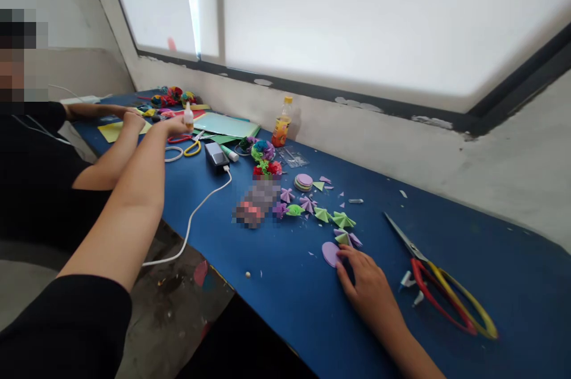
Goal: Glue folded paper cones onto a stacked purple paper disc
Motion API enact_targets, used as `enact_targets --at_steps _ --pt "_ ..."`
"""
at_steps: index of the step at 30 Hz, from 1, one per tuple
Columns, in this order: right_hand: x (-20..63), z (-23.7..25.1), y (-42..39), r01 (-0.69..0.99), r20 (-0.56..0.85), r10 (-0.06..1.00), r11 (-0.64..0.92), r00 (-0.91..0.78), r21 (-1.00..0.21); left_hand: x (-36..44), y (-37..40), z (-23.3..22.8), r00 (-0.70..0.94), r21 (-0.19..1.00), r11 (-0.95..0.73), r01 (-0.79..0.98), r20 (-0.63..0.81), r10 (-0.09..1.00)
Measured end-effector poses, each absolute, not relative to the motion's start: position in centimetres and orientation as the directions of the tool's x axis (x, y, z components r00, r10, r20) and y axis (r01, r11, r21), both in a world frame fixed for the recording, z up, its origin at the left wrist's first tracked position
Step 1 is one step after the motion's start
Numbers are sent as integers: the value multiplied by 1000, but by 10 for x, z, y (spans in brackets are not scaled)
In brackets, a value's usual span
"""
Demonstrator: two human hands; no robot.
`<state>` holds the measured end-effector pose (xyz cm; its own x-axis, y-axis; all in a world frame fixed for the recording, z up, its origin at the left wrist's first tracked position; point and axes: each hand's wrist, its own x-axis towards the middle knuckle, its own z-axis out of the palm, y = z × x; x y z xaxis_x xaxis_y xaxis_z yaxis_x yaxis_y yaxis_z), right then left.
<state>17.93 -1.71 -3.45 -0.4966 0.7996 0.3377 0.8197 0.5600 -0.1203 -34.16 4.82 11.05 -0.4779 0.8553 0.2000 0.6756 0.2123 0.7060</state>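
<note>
1. at the left edge sits a co-worker (31,182) in black top, with both forearms reaching over the table (276,260). what these hands do, i cannot tell well. yellow paper (111,131) lies under them.
2. behind these arms, bright flowers (175,95) lie in a heap, near the wall (348,147).
3. the left hand (173,125) stretches far across and grasps the small bottle (188,119), which is upright, with its white nozzle to the top. if the bottle touches the table, i cannot tell.
4. just below this hand there are small scissors (193,149), with one red and one yellow loop, and beside them a white ring (173,154).
5. more to the right, green sheets (227,125) lie flat. in front of them are a black device (216,154) with a white cable (191,218), and a glue stick (230,153).
6. the juice (282,124) stands near the wall, its cap yellow. before it are ruffled paper balls (263,150), and a blurred object (257,203) lies nearer.
7. in the middle, a stack of discs (304,182) stands beside paper scraps. from there, a line of folded purple and green pieces (323,214) goes toward the right hand (368,278).
8. this hand is loosely spread and grips nothing; its fingertips touch the edge of a purple disc (330,254), flat on the table. the nearest folded piece is just beyond the fingers.
9. at the right lie big scissors (422,257), and some white bits (405,279) are close to their handles.
</note>
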Motion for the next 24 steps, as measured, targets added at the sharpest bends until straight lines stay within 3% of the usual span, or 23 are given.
enact_targets --at_steps 6,9,11,15,18,24 --pt "171 -26 -29 829 327 817 540 -475 -147 -264 97 169 -608 888 -58 456 358 709" --pt "168 -22 -35 828 330 826 531 -457 -183 -186 112 179 -507 877 -278 393 459 730" --pt "166 -22 -39 820 315 834 529 -454 -218 -125 107 168 -341 856 -488 172 516 786" --pt "166 -22 -43 806 315 856 502 -411 -314 -23 61 103 -97 864 -500 52 503 859" --pt "174 -17 -42 800 307 871 480 -385 -359 13 17 42 201 922 -387 3 379 903" --pt "214 8 -30 930 234 940 300 -250 -211 10 -17 -22 455 956 -264 125 181 872"
